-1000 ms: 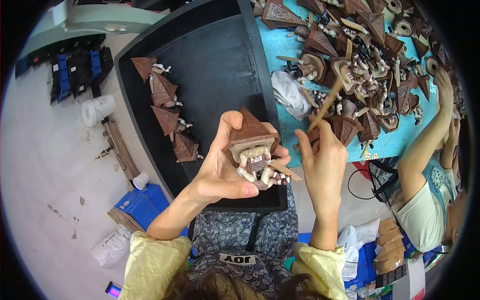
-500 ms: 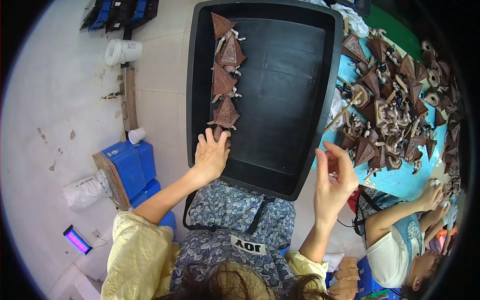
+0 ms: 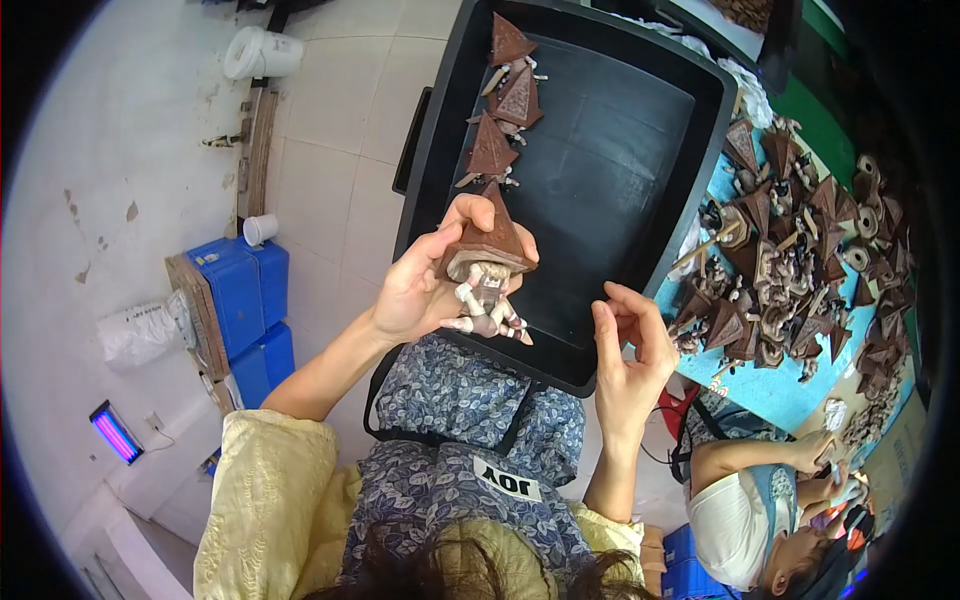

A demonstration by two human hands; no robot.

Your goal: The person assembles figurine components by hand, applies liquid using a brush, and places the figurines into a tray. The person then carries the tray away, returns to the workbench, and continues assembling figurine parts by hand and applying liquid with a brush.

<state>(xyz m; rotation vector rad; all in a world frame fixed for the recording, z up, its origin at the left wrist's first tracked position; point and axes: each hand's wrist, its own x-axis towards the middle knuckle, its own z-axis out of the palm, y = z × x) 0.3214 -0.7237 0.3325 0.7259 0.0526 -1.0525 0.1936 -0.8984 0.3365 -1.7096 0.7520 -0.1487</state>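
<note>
My left hand (image 3: 412, 285) is closed around a small figurine (image 3: 488, 240) with a brown pyramid-shaped top and pale jointed limbs. It is held up over the near left part of a black tray (image 3: 610, 190), with its legs hanging toward me. Similar brown pyramid figurines (image 3: 490, 145) lie in a row along the tray's left wall; the held one hides part of that side. Just off the tray's near right corner, my right hand (image 3: 635, 350) has thumb and forefinger apart, the other fingers curled, and nothing visible in it.
On the right, a blue-topped table (image 3: 745, 385) carries a heap of similar figurines (image 3: 780, 240) with a wooden stick among them. A co-worker (image 3: 745, 515) sits at its near side, hands over small parts. Blue bins (image 3: 240, 290) and a white bucket (image 3: 262, 52) stand left.
My left hand has come up from the tray's near left side with a figurine in its grip. The right hand has shifted slightly left and down. The view has turned, tilting the tray.
</note>
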